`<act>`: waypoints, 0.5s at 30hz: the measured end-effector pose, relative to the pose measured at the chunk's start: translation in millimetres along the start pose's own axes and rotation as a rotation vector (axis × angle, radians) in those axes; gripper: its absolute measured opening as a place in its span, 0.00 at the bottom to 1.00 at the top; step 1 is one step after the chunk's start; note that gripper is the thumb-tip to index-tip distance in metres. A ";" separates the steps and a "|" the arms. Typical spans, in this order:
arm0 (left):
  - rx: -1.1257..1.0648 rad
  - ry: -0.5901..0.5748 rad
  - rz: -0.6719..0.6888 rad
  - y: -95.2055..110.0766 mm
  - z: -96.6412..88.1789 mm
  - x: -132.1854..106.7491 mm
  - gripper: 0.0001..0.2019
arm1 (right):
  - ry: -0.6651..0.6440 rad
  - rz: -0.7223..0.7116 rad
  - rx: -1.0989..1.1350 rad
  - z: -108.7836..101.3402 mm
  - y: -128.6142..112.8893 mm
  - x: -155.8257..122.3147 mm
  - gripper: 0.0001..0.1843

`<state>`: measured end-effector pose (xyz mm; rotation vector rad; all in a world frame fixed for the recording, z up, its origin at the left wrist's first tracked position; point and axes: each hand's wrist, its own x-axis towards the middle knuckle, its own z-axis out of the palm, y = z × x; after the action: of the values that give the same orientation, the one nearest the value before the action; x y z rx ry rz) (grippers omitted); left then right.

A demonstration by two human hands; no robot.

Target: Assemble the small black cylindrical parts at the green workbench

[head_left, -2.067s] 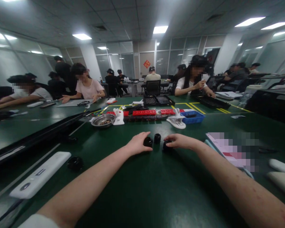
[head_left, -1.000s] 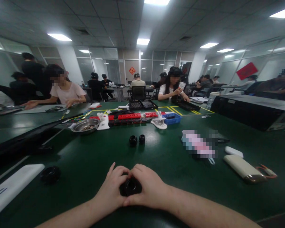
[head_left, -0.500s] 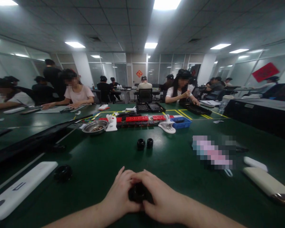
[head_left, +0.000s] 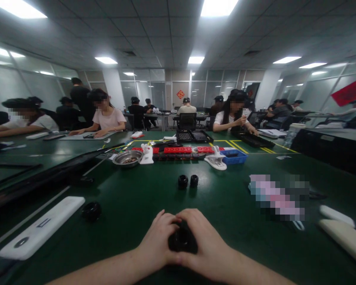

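Note:
Both of my hands meet low in the middle of the view, over the green table point(head_left: 231, 213). My left hand point(head_left: 157, 241) and my right hand point(head_left: 206, 243) are closed together around a small black round part point(head_left: 182, 240), fingers wrapped over its top and sides. Two more black round parts point(head_left: 188, 181) stand side by side on the table beyond my hands, apart from them. A black ring-shaped part point(head_left: 91, 210) lies to the left, beside a long white device point(head_left: 41, 232).
Farther back stand a metal bowl point(head_left: 127, 158), a row of red blocks point(head_left: 184, 150), a white clamp point(head_left: 216, 161) and a blue tray point(head_left: 233, 157). White cases point(head_left: 342, 233) lie at the right. Several people work at tables behind.
Two seconds ago my hands reached out at three black parts; they have since drawn one back toward me and now hold it between them. The other two stay put.

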<state>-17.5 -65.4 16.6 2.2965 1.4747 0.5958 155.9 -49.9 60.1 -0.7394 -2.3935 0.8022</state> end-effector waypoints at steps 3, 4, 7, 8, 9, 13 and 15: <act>-0.012 -0.005 0.000 2.4 -1.3 0.0 0.23 | -0.007 0.066 -0.100 3.4 0.2 1.2 0.16; -0.020 -0.004 -0.007 3.2 -1.7 0.1 0.25 | -0.044 0.031 -0.072 2.8 -0.4 1.1 0.17; -0.026 0.000 -0.016 3.6 -2.2 0.1 0.26 | -0.108 -0.098 0.026 -1.4 -2.9 0.2 0.32; -0.022 0.000 -0.008 3.1 -2.3 -0.1 0.25 | -0.093 -0.089 0.013 -2.1 -3.2 0.3 0.33; -0.016 -0.001 0.001 2.6 -2.3 -0.3 0.24 | -0.062 -0.044 -0.027 -2.0 -3.0 0.8 0.32; -0.016 -0.011 0.019 1.5 -2.4 -1.0 0.24 | -0.006 0.157 -0.214 2.3 -0.7 4.0 0.14; -0.020 -0.004 0.007 1.0 -1.6 -1.1 0.26 | -0.063 0.100 -0.150 1.7 -1.2 3.7 0.11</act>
<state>-18.0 -66.7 18.3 2.2874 1.4522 0.6052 151.9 -49.0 60.7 -0.9122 -2.5107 0.7002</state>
